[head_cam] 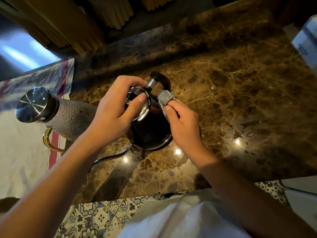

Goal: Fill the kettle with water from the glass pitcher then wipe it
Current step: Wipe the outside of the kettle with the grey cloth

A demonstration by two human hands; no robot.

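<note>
1. Two hands work on one gooseneck kettle (151,131) in the head view. It stands on the marble bench (231,86) between them, and its thin spout (111,158) runs out under the left forearm.
2. The left hand (113,109) is clamped over the kettle's top, thumb lying across the lid (139,107). The right hand (183,124) pinches a small grey cloth (164,98) against the kettle's shoulder, just below the black handle (161,79).
3. The hammered glass pitcher (68,115), capped with a steel lid, stands just beyond the left wrist on a white towel (20,152). Filling looks finished; wiping is the step in hand.
4. Risk: the bench beyond the right hand is wet and glossy, so a hard rub could slide the kettle's base.
5. Risk: pressing sideways on the lid could unseat it or tip the kettle, slopping water from the spout.
6. Risk: a backward left elbow could knock the pitcher.
</note>
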